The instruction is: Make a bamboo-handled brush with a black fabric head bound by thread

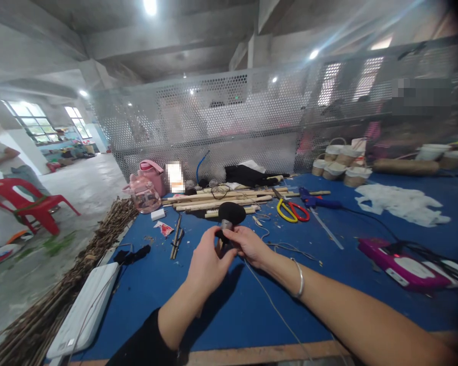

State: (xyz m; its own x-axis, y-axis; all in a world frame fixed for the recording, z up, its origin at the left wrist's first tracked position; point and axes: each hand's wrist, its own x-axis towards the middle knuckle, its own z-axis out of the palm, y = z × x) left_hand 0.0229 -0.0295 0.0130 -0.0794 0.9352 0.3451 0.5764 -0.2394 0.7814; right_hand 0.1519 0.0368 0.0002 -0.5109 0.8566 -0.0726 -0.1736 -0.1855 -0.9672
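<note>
Both my hands meet over the blue table [148, 284] and hold a small microphone with a round black foam head [231, 213]. My left hand [208, 262] wraps its fingers round the lower part of the microphone. My right hand [248, 244], with a silver bangle [299, 278] on the wrist, pinches the grey collar just under the foam head. A thin cord [275, 307] runs from the hands toward the table's near edge.
Bamboo sticks [221, 199], yellow and red scissors [292, 210], a blue glue gun [318, 202], a pink bottle [145, 193], white cloth [400, 203], a magenta device [399, 264] and a white box [86, 310] lie around. Twigs [61, 295] pile at the left edge. A red chair [21, 201] stands left.
</note>
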